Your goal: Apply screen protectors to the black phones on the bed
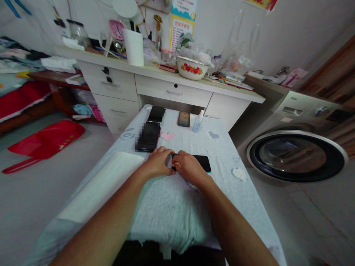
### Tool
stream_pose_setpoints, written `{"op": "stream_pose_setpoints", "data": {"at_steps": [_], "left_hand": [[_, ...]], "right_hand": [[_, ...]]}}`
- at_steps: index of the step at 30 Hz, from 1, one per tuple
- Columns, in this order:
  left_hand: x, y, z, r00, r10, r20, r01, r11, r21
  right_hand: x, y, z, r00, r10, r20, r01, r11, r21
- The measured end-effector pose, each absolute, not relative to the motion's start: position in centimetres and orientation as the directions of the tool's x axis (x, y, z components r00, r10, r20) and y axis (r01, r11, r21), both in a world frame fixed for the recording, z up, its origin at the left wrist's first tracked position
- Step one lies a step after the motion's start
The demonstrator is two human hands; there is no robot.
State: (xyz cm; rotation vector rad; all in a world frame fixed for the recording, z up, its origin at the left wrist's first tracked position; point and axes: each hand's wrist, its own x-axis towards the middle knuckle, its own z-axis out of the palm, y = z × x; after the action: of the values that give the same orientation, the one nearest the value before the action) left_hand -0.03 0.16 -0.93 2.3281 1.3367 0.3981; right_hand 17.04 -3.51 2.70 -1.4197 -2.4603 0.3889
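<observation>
A black smartphone (203,162) lies flat on the cloth-covered table, its right end bare. At its left end my left hand (158,162) holds the edge between thumb and fingers. On top of the phone's left part rests my right hand (188,166), fingers curled in; whatever they pinch is hidden. Beyond my hands, to the left, lie a dark phone (149,136), partly pixelated, and a black flat device (156,115). A small brownish pixelated item (183,119) and a clear spray bottle (197,122) are at the far end.
A long pale folded cloth or paper (105,181) lies along the table's left side. Behind stands a white desk (174,90) bearing an enamel bowl (192,68) and a paper roll (133,48). A washing machine (295,122) is at right; a red bag (52,138) lies on the floor.
</observation>
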Motion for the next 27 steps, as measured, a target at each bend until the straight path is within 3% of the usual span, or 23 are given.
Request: {"op": "stream_pose_setpoints", "data": {"at_steps": [27], "left_hand": [[0.3,-0.2,0.1,0.483,0.875,0.007,0.756,-0.422,0.501]], "right_hand": [[17.4,-3.4,2.3,-0.494,0.862,0.112,0.762,0.492,-0.422]]}}
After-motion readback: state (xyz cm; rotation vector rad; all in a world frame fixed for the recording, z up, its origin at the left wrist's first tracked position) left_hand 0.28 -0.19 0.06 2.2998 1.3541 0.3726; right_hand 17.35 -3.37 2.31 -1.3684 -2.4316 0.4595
